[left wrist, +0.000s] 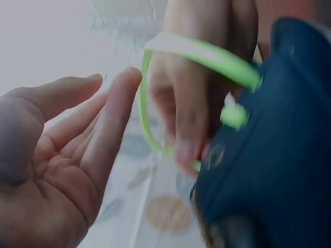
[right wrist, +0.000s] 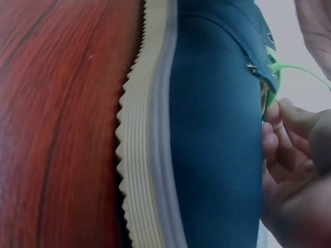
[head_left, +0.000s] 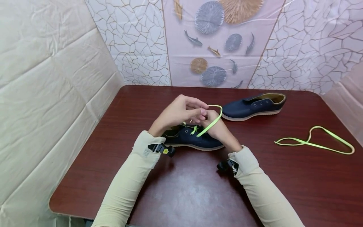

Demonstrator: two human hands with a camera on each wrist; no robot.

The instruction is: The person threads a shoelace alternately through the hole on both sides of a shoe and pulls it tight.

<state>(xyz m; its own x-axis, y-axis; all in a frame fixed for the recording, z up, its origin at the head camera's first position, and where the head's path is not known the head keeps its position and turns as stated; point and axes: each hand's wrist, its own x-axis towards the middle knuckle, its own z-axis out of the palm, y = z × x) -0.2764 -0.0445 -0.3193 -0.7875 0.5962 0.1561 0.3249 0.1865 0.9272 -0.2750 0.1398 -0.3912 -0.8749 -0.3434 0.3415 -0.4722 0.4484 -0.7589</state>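
A dark blue shoe (head_left: 204, 140) with a pale sole stands on the table under both hands, its toe to the right. A flat neon-yellow shoelace (head_left: 211, 126) comes out of an eyelet and arcs up in a loop. My right hand (head_left: 216, 126) is over the shoe's opening; in the right wrist view its thumb and finger (right wrist: 297, 118) pinch the lace beside the eyelets. My left hand (left wrist: 77, 150) is held above the shoe with fingers extended and nothing between them. Its index fingertip is close to the loop; whether they touch I cannot tell.
A second blue shoe (head_left: 249, 108), with no lace in its visible eyelets, stands at the back right. A loose neon-yellow lace (head_left: 320, 145) lies on the right of the dark red wooden table (head_left: 113, 170). Fabric-covered walls (head_left: 136, 44) stand behind and at the sides.
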